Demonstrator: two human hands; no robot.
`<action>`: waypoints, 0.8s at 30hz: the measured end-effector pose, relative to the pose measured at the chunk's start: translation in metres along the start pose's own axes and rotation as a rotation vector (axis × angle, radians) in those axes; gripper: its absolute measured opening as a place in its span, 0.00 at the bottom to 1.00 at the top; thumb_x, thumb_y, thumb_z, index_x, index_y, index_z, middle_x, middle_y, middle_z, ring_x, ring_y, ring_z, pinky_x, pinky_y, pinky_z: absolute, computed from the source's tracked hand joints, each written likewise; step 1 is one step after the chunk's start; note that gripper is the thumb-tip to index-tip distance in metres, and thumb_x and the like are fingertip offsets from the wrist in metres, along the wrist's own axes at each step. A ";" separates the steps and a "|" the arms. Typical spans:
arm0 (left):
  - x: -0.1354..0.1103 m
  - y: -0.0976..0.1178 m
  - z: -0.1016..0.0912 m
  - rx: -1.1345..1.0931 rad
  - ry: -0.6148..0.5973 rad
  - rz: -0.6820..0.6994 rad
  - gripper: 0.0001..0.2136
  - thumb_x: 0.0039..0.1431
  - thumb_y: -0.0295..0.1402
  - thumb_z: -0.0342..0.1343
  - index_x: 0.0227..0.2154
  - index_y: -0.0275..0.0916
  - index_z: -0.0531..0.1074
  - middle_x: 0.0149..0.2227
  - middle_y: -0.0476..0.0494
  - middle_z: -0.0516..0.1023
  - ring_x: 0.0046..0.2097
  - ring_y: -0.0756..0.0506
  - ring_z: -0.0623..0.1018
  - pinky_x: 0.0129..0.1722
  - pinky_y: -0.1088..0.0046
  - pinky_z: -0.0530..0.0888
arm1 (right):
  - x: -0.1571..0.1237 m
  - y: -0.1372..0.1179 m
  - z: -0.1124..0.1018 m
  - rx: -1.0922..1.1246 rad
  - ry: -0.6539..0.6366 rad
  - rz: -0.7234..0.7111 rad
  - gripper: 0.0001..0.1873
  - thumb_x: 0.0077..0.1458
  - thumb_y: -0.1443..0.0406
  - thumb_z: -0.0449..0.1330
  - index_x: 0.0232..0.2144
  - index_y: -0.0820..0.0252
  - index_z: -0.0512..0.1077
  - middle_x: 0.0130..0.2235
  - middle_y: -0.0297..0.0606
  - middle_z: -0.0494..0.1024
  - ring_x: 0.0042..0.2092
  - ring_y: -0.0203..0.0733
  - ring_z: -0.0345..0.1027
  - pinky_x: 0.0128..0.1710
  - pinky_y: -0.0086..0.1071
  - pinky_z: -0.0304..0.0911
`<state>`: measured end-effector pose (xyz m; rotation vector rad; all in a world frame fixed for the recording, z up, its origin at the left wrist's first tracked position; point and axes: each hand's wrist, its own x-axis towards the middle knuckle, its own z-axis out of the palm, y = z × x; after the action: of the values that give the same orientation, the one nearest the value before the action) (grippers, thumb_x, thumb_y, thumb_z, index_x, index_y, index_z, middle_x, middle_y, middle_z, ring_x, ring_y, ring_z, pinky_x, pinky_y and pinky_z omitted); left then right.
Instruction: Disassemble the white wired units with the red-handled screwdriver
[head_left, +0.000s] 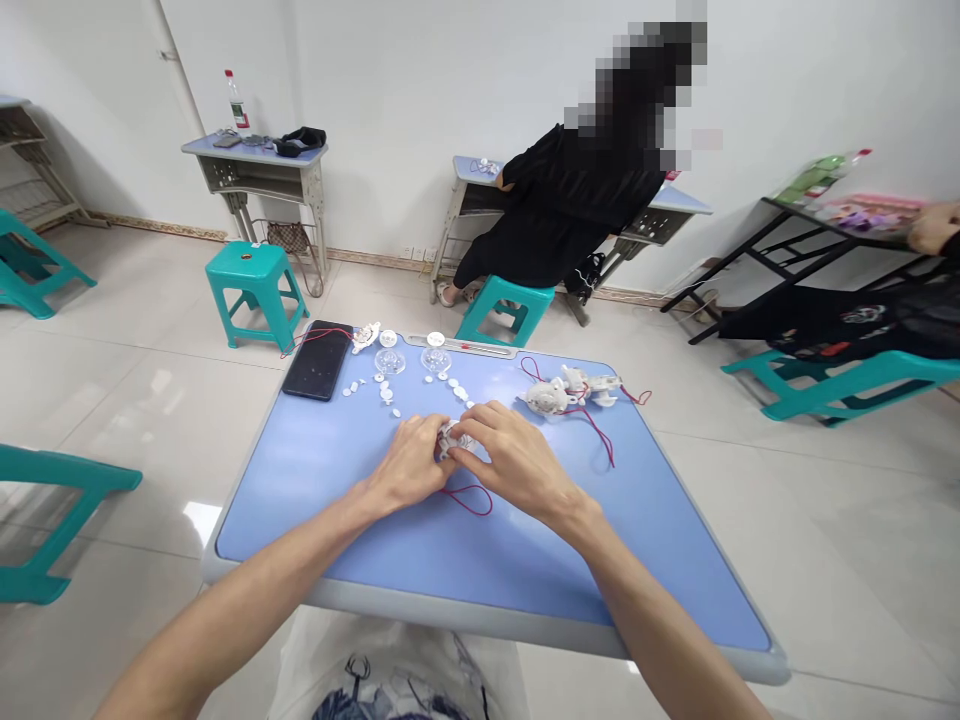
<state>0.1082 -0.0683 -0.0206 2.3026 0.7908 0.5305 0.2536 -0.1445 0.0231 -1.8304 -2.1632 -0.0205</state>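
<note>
My left hand (411, 462) and my right hand (510, 455) meet at the middle of the blue table (322, 520), fingers pinched together on a small white plastic part (454, 438). A red wire (469, 497) loops out from under my hands. Beyond my hands lie several small white pieces (390, 392) and two clear round domes (390, 361). To the right sits a pile of white assembled parts with red wires (570, 392). A black phone (319, 360) rests at the table's far left corner.
A person in black (570, 200) sits on a teal stool (504, 305) at a desk behind the table. Another teal stool (255, 285) stands at the left, near a desk with a bottle (237, 102). A second person's arm (934, 228) shows at the right edge.
</note>
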 end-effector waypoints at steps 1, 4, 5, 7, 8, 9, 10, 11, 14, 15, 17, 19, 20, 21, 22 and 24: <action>0.000 0.000 0.000 0.002 -0.001 0.000 0.12 0.55 0.29 0.55 0.43 0.39 0.70 0.38 0.45 0.77 0.40 0.42 0.74 0.42 0.66 0.69 | 0.000 0.000 0.000 0.005 0.002 -0.003 0.05 0.59 0.66 0.58 0.36 0.57 0.74 0.38 0.39 0.77 0.41 0.44 0.67 0.39 0.36 0.62; -0.001 -0.001 0.000 0.013 -0.003 0.001 0.12 0.54 0.29 0.55 0.42 0.39 0.70 0.37 0.45 0.77 0.41 0.42 0.74 0.42 0.67 0.68 | -0.001 0.000 0.000 0.022 0.018 -0.009 0.05 0.59 0.66 0.58 0.36 0.56 0.74 0.37 0.38 0.77 0.41 0.44 0.67 0.38 0.36 0.63; -0.001 -0.001 0.000 0.015 -0.003 0.002 0.11 0.55 0.29 0.55 0.42 0.39 0.70 0.37 0.45 0.77 0.40 0.42 0.74 0.42 0.67 0.68 | -0.001 0.000 0.000 0.033 0.025 -0.009 0.05 0.59 0.66 0.58 0.36 0.56 0.74 0.37 0.38 0.77 0.41 0.44 0.68 0.38 0.36 0.63; -0.002 -0.001 0.001 0.011 -0.002 0.006 0.10 0.56 0.31 0.54 0.41 0.39 0.70 0.36 0.45 0.77 0.40 0.42 0.74 0.41 0.67 0.68 | -0.001 -0.001 -0.002 0.067 0.045 -0.007 0.05 0.59 0.66 0.57 0.36 0.56 0.74 0.37 0.38 0.77 0.41 0.43 0.68 0.38 0.36 0.64; -0.002 -0.001 0.001 0.005 -0.001 0.005 0.09 0.57 0.32 0.54 0.41 0.39 0.70 0.36 0.45 0.77 0.39 0.42 0.74 0.41 0.67 0.68 | -0.001 0.000 -0.002 0.088 0.056 -0.005 0.05 0.60 0.65 0.57 0.36 0.56 0.74 0.37 0.38 0.77 0.41 0.43 0.69 0.39 0.36 0.65; -0.002 -0.001 0.001 -0.004 -0.001 0.002 0.09 0.57 0.33 0.54 0.41 0.39 0.70 0.36 0.46 0.77 0.39 0.43 0.74 0.41 0.67 0.68 | -0.001 0.000 -0.003 0.109 0.066 -0.003 0.05 0.60 0.65 0.57 0.36 0.56 0.74 0.38 0.38 0.77 0.41 0.43 0.69 0.39 0.36 0.65; -0.002 -0.001 0.001 -0.013 -0.004 -0.002 0.09 0.57 0.33 0.54 0.41 0.39 0.70 0.36 0.46 0.77 0.39 0.43 0.74 0.40 0.67 0.68 | 0.000 0.000 -0.005 0.131 0.073 -0.001 0.05 0.60 0.64 0.57 0.36 0.56 0.74 0.38 0.38 0.77 0.41 0.44 0.69 0.39 0.36 0.65; -0.003 -0.001 0.001 -0.020 -0.008 -0.008 0.09 0.57 0.33 0.55 0.41 0.39 0.70 0.36 0.46 0.77 0.38 0.43 0.74 0.40 0.67 0.68 | 0.000 0.001 -0.006 0.152 0.076 0.002 0.05 0.60 0.64 0.58 0.36 0.56 0.74 0.38 0.38 0.78 0.41 0.44 0.69 0.39 0.37 0.65; -0.003 -0.001 0.001 -0.029 -0.013 -0.026 0.11 0.55 0.33 0.57 0.41 0.39 0.70 0.36 0.46 0.76 0.39 0.43 0.74 0.40 0.67 0.69 | 0.005 0.006 -0.008 0.192 0.069 0.021 0.05 0.60 0.63 0.58 0.34 0.56 0.73 0.37 0.38 0.78 0.40 0.44 0.69 0.39 0.37 0.64; -0.003 -0.001 0.001 -0.027 -0.013 -0.035 0.12 0.55 0.34 0.57 0.42 0.39 0.70 0.37 0.45 0.76 0.40 0.42 0.74 0.41 0.67 0.69 | 0.007 0.008 -0.008 0.199 0.067 0.026 0.05 0.61 0.63 0.58 0.34 0.56 0.73 0.37 0.38 0.78 0.39 0.44 0.68 0.39 0.37 0.64; -0.003 -0.001 0.001 -0.025 -0.015 -0.050 0.13 0.54 0.34 0.58 0.43 0.38 0.70 0.37 0.44 0.76 0.40 0.41 0.74 0.41 0.66 0.70 | 0.013 0.014 -0.007 0.204 0.073 0.028 0.06 0.61 0.62 0.58 0.34 0.56 0.73 0.36 0.38 0.78 0.39 0.44 0.68 0.39 0.38 0.63; -0.003 -0.001 0.001 -0.027 -0.019 -0.062 0.15 0.55 0.34 0.58 0.45 0.37 0.69 0.37 0.43 0.77 0.41 0.41 0.74 0.42 0.65 0.70 | 0.021 0.020 -0.005 0.201 0.087 0.021 0.07 0.61 0.61 0.58 0.34 0.57 0.73 0.36 0.39 0.78 0.40 0.45 0.68 0.40 0.38 0.63; -0.003 -0.001 0.001 -0.031 -0.020 -0.067 0.16 0.54 0.34 0.58 0.46 0.36 0.69 0.38 0.42 0.77 0.41 0.40 0.75 0.42 0.64 0.71 | 0.025 0.024 -0.003 0.196 0.096 0.015 0.07 0.61 0.61 0.58 0.34 0.57 0.73 0.36 0.39 0.78 0.40 0.45 0.68 0.40 0.38 0.63; -0.003 -0.001 0.001 -0.036 -0.021 -0.070 0.17 0.54 0.34 0.59 0.47 0.36 0.69 0.40 0.41 0.77 0.42 0.40 0.75 0.43 0.64 0.71 | 0.029 0.027 0.000 0.193 0.105 0.008 0.07 0.61 0.61 0.58 0.34 0.57 0.73 0.36 0.39 0.78 0.40 0.45 0.68 0.40 0.38 0.63; -0.003 -0.001 0.001 -0.039 -0.023 -0.073 0.18 0.54 0.34 0.59 0.48 0.35 0.69 0.41 0.40 0.77 0.43 0.40 0.75 0.44 0.63 0.71 | 0.034 0.031 0.002 0.192 0.113 0.000 0.07 0.60 0.61 0.58 0.34 0.57 0.74 0.36 0.39 0.78 0.41 0.46 0.68 0.41 0.38 0.64; -0.003 -0.001 0.002 -0.042 -0.026 -0.084 0.20 0.54 0.34 0.60 0.49 0.34 0.68 0.44 0.38 0.76 0.45 0.39 0.75 0.47 0.62 0.71 | 0.044 0.036 0.007 0.190 0.134 -0.020 0.07 0.60 0.62 0.59 0.34 0.57 0.74 0.37 0.40 0.78 0.42 0.46 0.68 0.42 0.39 0.64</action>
<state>0.1065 -0.0705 -0.0228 2.2232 0.8514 0.4738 0.2812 -0.0943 0.0203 -1.6538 -2.0173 0.0556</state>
